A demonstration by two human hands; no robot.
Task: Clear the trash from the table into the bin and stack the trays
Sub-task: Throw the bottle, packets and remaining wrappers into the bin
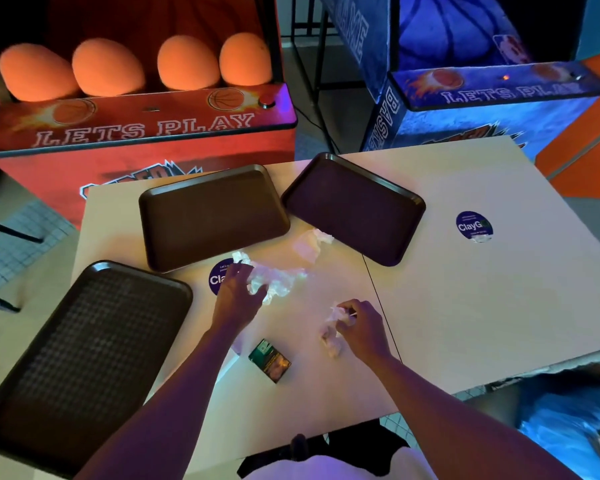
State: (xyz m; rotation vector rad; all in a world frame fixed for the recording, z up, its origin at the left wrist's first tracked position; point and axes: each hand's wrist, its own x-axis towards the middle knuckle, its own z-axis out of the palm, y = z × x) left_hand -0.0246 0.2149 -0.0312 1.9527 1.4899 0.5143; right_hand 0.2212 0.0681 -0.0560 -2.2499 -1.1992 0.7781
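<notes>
– Brown trays, three of them. Where does each sit, taking the green cigarette pack (270, 361) as the mark?

– The textured tray (84, 358) lies left of the pack, at the table's (482, 306) near left corner. The smooth tray (212, 216) lies beyond the pack and a little left. The third tray (354, 209) lies beyond the pack to the right, its corner close to the smooth tray's. None is stacked yet.

– And the person's hands?

– The left hand (238, 289) is just beyond the pack, fingers curled onto a crumpled shiny wrapper (278, 282) that rests on the table. It partly covers a round blue sticker (217, 280). The right hand (361, 327) is just right of the pack, thumb and fingers pinching a crumpled white tissue (333, 336).

– Any other trash?

– A second tissue wad (310, 242) lies loose farther beyond the pack, between the near edges of the smooth and third trays.

– The bin?

– The bin (568, 420) stands right of the pack, below the table's edge, lined with a blue bag. Whether the pack itself is full cannot be told.

– Behind it all?

– Far beyond the pack stands a red basketball arcade machine (136, 129) with orange balls (187, 62).
</notes>
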